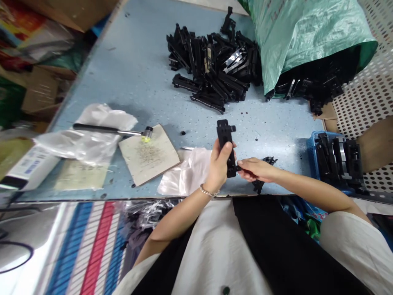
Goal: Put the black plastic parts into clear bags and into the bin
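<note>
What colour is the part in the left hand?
The part is black, shown in the head view.

Your tabletop [138, 69] is light blue with dark specks, and your held part [225, 134] is black. You have a green sack [307, 32], a blue basket [312, 159], an off-white panel [353, 114] patterned with round holes, and material [95, 250] striped blue, white and red.

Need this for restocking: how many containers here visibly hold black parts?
2: the green bag at the upper right and the blue basket nearer the person, on the right. Black parts show inside both; others may be hidden.
</note>
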### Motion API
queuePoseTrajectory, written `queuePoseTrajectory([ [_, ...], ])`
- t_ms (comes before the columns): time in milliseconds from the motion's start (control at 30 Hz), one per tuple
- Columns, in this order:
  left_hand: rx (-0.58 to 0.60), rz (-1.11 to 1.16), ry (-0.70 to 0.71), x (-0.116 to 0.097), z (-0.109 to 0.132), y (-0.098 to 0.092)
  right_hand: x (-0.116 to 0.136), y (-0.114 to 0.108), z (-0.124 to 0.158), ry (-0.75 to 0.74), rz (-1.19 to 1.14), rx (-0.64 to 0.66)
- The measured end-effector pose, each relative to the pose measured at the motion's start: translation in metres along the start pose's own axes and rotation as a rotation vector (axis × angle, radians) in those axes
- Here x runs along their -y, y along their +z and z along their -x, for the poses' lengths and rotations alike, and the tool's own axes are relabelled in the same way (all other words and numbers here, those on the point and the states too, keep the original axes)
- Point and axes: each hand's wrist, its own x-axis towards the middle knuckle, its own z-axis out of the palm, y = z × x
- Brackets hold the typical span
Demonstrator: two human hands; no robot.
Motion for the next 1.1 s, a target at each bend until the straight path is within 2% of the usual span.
queuePoseTrajectory([
  [167, 0.043, 0.119, -0.174, -0.003, -0.006, 0.000, 0.005, -0.012, 0.000, -0.249, 0.326, -0.070],
  [233, 0.031, 0.116, -0.131, -0.002, -0.005, 0.002, 0.006, -0.012, -0.001, -0.190, 0.313, -0.042],
  [333, 0.009, 0.122, -0.017, -0.001, -0.004, 0.002, 0.006, -0.010, -0.001, 0.012, 0.192, 0.087],
  [400, 0.010, 0.160, -0.062, -0.001, -0.005, 0.002, 0.007, -0.013, 0.000, 0.006, 0.280, 0.095],
  [467, 0.006, 0.213, -0.156, -0.002, -0.008, 0.001, 0.009, -0.019, 0.002, -0.154, 0.539, -0.006],
  [533, 0.004, 0.245, -0.218, -0.003, -0.011, 0.000, 0.010, -0.026, 0.003, -0.389, 0.808, -0.076],
  [600, 0.020, 0.261, -0.266, -0.002, -0.013, 0.000, 0.011, -0.030, 0.002, -0.575, 0.941, -0.056],
  [633, 0.027, 0.265, -0.287, -0.001, -0.013, 0.001, 0.010, -0.030, 0.001, -0.612, 0.941, -0.041],
  [700, 0.021, 0.265, -0.297, 0.000, -0.012, 0.003, 0.008, -0.026, -0.001, -0.546, 0.811, -0.021],
  [767, 0.005, 0.254, -0.244, 0.003, -0.010, 0.004, 0.004, -0.016, -0.003, -0.314, 0.513, -0.024],
  [867, -0.016, 0.188, -0.082, 0.008, -0.011, 0.001, -0.005, 0.001, -0.004, 0.026, 0.089, -0.035],
  [933, -0.035, 0.102, -0.003, 0.014, -0.017, -0.006, -0.015, 0.002, -0.009, 0.180, -0.085, 0.078],
  [1000, -0.067, 0.018, 0.024, 0.025, -0.025, -0.016, -0.026, -0.011, -0.022, 0.261, -0.129, 0.170],
  [1033, -0.078, -0.009, 0.007, 0.031, -0.029, -0.020, -0.032, -0.021, -0.033, 0.269, -0.089, 0.146],
  [1100, -0.071, -0.071, -0.077, 0.048, -0.034, -0.025, -0.042, -0.044, -0.064, 0.218, 0.105, -0.055],
])
